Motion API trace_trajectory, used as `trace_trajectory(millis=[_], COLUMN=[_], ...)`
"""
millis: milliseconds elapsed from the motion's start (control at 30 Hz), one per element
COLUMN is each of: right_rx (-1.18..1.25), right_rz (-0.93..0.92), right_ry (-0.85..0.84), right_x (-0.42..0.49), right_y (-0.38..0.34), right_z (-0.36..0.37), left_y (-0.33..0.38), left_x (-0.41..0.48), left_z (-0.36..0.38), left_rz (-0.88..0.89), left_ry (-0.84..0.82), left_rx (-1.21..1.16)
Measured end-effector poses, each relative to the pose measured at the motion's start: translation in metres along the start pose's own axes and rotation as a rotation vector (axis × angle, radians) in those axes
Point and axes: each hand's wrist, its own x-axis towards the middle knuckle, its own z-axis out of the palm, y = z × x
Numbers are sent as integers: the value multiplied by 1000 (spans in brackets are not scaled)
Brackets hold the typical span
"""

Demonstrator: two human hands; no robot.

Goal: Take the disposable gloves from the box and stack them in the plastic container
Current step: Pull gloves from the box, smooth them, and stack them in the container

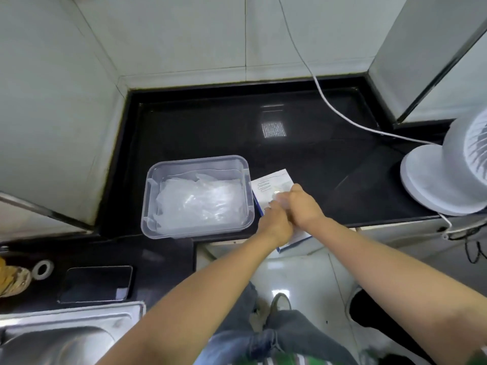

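Box (271, 184) sits at the front edge of the counter (210, 127), near corner overhanging, just right of the container (155, 180). Open glossy black stone behind both. Fan (434, 180) and cable (342, 114) crowd the right side. Container is clear rigid plastic with rounded corners; crinkled translucent gloves (200, 204) piled inside. Hands touch each other over the box: right hand (303, 206) curled on a filmy glove (279, 198), left hand (276, 223) on the cardboard, grip can't tell.

left hand (276, 225) + right hand (303, 206): together on box (274, 180) | gloves (200, 201) piled in container (197, 160)
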Motion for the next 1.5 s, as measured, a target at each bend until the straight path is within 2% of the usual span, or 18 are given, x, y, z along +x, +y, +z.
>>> trace_trajectory(millis=[100,167,400,533,567,667,733,833,933,1033,1200,1300,1400,1500], right_rx=[-129,-111,554,804,796,565,638,849,949,966,1034,1106,1129,1170], right_rz=[-1,-24,-133,-38,8,111,77,-33,-62,-65,-4,-26,-68,-99], right_ry=[9,35,58,171,133,-1,63,267,411,365,351,304,234,206], right_x=[-3,-7,-7,-7,-5,1,0,-4,-5,-4,-1,0,-2,-5], right_y=[-4,-7,-6,-13,-15,-17,-19,-28,-40,-44,-44,-52,-65,-79], right_z=[-1,-5,-25,-29,-30,-36,-42,-53,-66,-69,-63,-63,-59,-53], left_y=[-13,-19,-23,-22,-22,-23,-24,-23,-20,-11,10,5,-8,-15], left_x=[7,7,8,7,6,7,7,8,10,10,4,3,6,4], left_z=[8,10,13,14,14,13,11,10,8,-2,-41,-76,-93,-100], left_rz=[-48,-27,-11,8,12,27,24,17,4,26,72,-43,-88,-31], left_ry=[43,46,72,74,68,48,31,15,-10,13,194,187,196,357], left_rx=[4,45,115,165,182,217,229,216,147,39,-591,-891,-905,-897])
